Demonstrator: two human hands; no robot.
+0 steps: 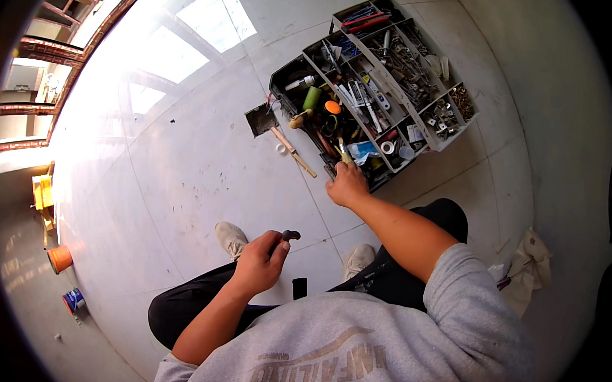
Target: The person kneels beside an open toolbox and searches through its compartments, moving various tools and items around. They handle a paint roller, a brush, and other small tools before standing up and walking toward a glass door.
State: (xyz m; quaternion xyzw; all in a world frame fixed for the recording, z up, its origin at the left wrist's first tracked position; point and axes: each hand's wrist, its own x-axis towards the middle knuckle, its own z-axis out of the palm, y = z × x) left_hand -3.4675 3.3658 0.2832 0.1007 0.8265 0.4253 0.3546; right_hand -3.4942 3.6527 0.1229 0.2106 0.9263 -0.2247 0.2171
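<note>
My left hand (258, 262) is closed, with thumb and fingers pinching a small dark, curved piece (290, 235) whose kind I cannot make out. It is held above the floor, in front of my body. Farther off to the right, my right hand (349, 187) reaches the near edge of an open toolbox (431, 140). Its fingers close on a slim yellowish-handled tool (345, 154), whose far end lies among the contents. Around it are a light blue packet (364, 151), an orange round cap (333, 107) and a green cylinder (311, 98).
The toolbox trays hold screws (460, 99), pliers (368, 21) and other hardware. Left of the box lie a dark square pan (261, 119), a wooden stick (294, 151) and a white ring (280, 149). An orange bucket (60, 259) stands far left; a beige bag (529, 269) lies right.
</note>
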